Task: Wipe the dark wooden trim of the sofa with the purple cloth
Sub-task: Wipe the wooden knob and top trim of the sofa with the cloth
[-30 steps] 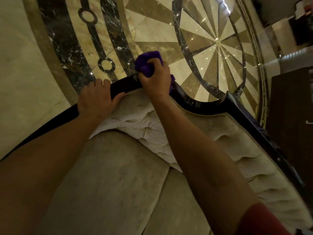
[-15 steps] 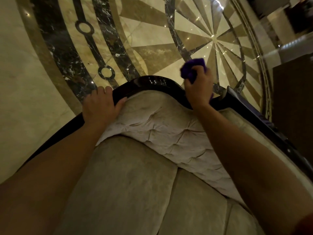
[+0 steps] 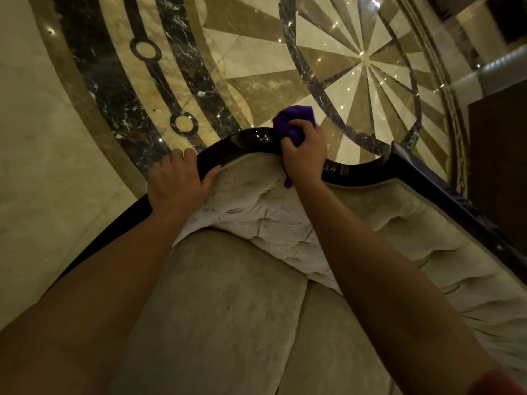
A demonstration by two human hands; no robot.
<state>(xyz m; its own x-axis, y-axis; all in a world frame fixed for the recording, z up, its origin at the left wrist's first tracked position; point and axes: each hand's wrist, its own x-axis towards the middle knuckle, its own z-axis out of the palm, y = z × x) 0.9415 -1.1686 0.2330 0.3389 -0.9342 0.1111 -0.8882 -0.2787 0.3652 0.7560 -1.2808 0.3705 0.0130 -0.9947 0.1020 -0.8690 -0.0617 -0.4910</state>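
The right hand (image 3: 303, 153) grips a bunched purple cloth (image 3: 293, 122), its fingers (image 3: 296, 129) curled tightly around the wad — the cloth bulges out above the knuckles, and a small purple tip pokes out below the heel of the hand. The cloth is pressed against the glossy dark wooden trim (image 3: 245, 141) at the crest of the sofa back, just to the right of its highest curve.

The left hand (image 3: 178, 181) rests on the same trim further left, well apart from the cloth. Its fingers (image 3: 182, 153) hook over the far edge of the wood while the thumb (image 3: 211, 173) lies on the near side against the upholstery, so the hand clasps the rail and holds nothing else.

Below the trim spreads the pale beige tufted sofa back (image 3: 271, 212), and below that the two beige velvet seat cushions (image 3: 228, 323). Beyond the sofa lies a polished marble floor (image 3: 256, 61) inlaid with dark curved bands, rings and a sunburst pattern. A red sleeve edge (image 3: 502, 380) shows at the lower right corner.
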